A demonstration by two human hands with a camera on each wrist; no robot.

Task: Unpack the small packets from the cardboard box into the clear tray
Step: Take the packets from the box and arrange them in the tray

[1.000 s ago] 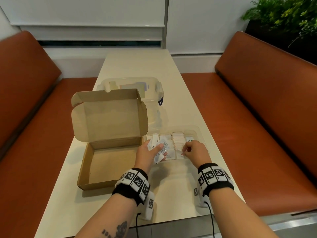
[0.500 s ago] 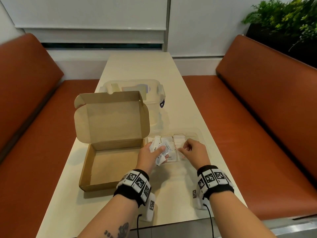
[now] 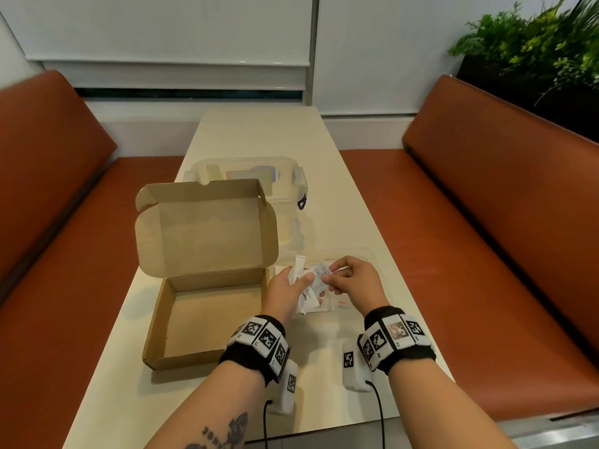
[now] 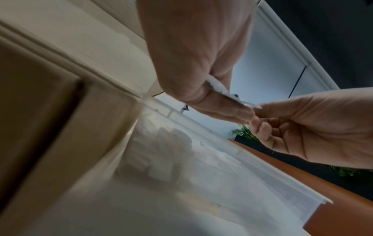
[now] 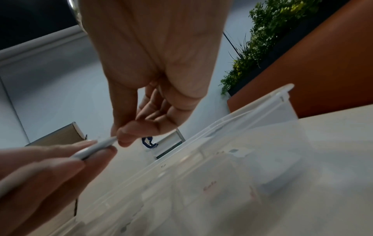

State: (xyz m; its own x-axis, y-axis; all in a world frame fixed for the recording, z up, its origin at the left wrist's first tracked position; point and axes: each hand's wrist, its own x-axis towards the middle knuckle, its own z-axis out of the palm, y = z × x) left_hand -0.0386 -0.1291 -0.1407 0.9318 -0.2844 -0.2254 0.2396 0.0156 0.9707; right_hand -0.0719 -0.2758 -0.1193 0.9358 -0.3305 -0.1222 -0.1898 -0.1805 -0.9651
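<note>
An open cardboard box [image 3: 201,319] sits on the table with its lid up; its inside looks bare. Right of it lies the clear tray [image 3: 385,280], holding several white packets [image 3: 342,303]. My left hand [image 3: 291,286] grips a small bunch of white packets [image 3: 311,286] above the tray's left end. My right hand [image 3: 348,280] pinches the edge of the top packet [image 5: 96,147] between thumb and forefinger. In the left wrist view the packet [image 4: 228,94] bridges both hands. The tray's rim [image 5: 242,118] runs below them.
A clear lidded storage tub [image 3: 285,179] stands behind the box. Orange bench seats [image 3: 486,222] flank the narrow cream table [image 3: 259,131]. A planter with green foliage [image 3: 534,43] is at the far right.
My right hand has left the tray's packets and come left to pinch a packet held by my left hand. Both hands have risen slightly above the tray.
</note>
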